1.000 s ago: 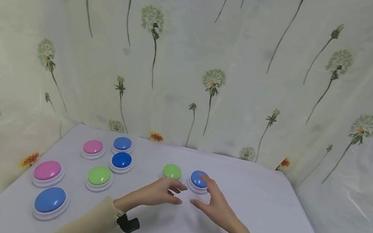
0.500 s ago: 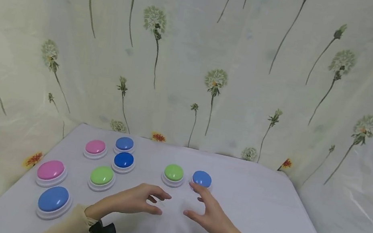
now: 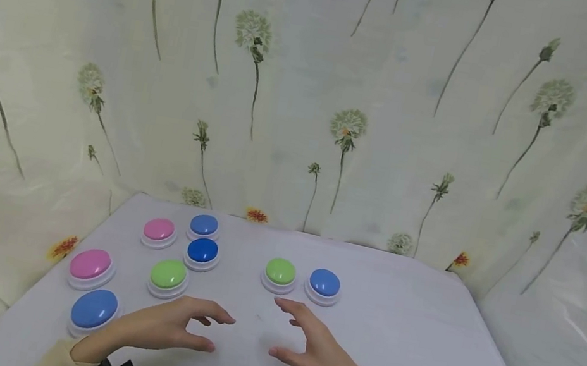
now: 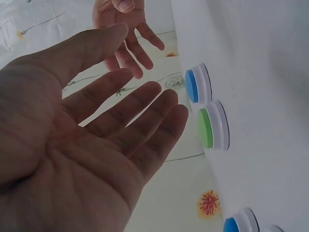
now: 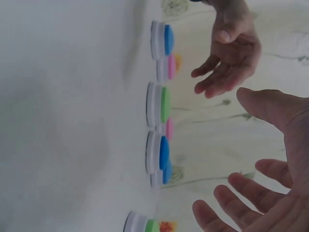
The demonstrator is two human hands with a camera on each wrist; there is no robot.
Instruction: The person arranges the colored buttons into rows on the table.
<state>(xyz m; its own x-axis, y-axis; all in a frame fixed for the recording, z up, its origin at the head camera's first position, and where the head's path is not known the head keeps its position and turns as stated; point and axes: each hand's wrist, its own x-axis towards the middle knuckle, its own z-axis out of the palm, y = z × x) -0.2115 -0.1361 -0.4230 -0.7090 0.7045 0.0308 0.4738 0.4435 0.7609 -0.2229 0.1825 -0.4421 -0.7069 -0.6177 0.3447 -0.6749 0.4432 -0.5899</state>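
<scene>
My left hand (image 3: 170, 323) hovers over the white table with its fingers loosely extended, holding nothing. In the head view its wrist overlaps the near blue push button (image 3: 94, 308). Facing it across a gap, my right hand (image 3: 321, 354) is also in the air, palm inward and fingers relaxed. Just beyond the right fingertips sit a green button (image 3: 280, 271) and a light blue button (image 3: 324, 282), side by side on white round bases. In the left wrist view, the left palm and spread fingers (image 4: 145, 116) show bare. The right wrist view likewise shows the right hand (image 5: 270, 193) without anything in it.
On the table's left side stand more domed buttons: a pink one (image 3: 90, 264), a second pink one (image 3: 159, 229), a green one (image 3: 168, 274), a dark blue one (image 3: 203, 250) and a light blue one (image 3: 203, 224). A dandelion-print curtain (image 3: 298, 81) surrounds the table (image 3: 406, 342).
My left hand has moved left and toward me, away from the middle green button. The right hand has drawn back off the light blue button. The view has turned slightly left.
</scene>
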